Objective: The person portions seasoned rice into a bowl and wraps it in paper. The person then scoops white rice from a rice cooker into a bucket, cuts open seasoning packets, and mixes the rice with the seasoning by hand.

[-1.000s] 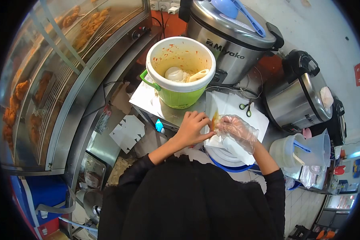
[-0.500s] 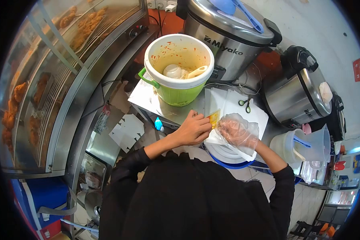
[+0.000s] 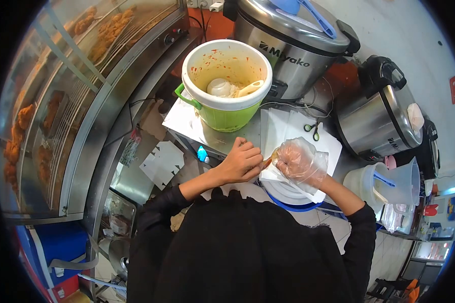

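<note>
Between my two hands is a small yellow-orange sachet [image 3: 271,158], mostly covered by fingers. My bare left hand [image 3: 243,162] is closed, pinching one end of it. A loose clear plastic glove covers my right hand [image 3: 301,160], whose curled fingers grip the other end. White paper sheets [image 3: 280,123] lie on the counter just beyond my hands, with green-handled scissors [image 3: 312,131] on them. Behind my left hand stands a green and white bucket [image 3: 227,113] holding a white bowl [image 3: 219,87], a cream-coloured scoop handle [image 3: 251,88] and rice.
A large steel rice cooker [image 3: 288,55] stands at the back, a smaller cooker [image 3: 376,123] to its right. Plastic containers [image 3: 403,182] stand at the right. A glass cabinet [image 3: 60,116] with fried chicken lines the left. Below my right hand is a blue-rimmed tub [image 3: 293,203].
The sachet has turned and is now more hidden between my fingers. My left hand has shifted slightly left, and my gloved right hand has rotated and risen a little.
</note>
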Demonstrator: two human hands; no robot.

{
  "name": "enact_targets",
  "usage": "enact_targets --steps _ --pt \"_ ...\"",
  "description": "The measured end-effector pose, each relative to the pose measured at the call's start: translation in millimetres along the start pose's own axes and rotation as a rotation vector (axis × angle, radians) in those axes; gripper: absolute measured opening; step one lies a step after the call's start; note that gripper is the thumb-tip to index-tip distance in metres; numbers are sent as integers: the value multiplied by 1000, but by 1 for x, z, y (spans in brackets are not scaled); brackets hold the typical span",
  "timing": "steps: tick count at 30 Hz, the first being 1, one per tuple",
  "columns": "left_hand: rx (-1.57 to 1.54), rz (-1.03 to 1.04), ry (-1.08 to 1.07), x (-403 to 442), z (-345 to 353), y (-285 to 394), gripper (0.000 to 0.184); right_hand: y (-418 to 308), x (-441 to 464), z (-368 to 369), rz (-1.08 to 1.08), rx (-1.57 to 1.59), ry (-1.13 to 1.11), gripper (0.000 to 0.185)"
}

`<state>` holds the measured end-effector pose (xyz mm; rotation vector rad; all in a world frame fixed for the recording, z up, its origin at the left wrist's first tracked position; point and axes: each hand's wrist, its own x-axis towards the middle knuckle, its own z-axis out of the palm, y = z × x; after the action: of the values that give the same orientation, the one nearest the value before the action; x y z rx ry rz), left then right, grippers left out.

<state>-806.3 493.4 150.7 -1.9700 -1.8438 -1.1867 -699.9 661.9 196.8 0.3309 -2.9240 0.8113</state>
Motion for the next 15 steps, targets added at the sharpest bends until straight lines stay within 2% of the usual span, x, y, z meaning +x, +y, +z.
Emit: enact_targets --steps 5,11,13,14,15 --pt "-3 8 0 1 1 -2 14 6 -3 -2 16 -76 -17 14" --pt "-23 42 -28 6 0 -8 12 0 -13 -7 -78 -142 -20 6" --pt "23 46 11 11 -1 -10 12 -11 -14 -15 343 481 -160 8" --pt "21 50 9 13 -1 -8 12 -6 -17 -11 345 480 -155 8" --pt "9 35 5 16 -1 -6 14 4 -22 -4 83 175 -93 9"
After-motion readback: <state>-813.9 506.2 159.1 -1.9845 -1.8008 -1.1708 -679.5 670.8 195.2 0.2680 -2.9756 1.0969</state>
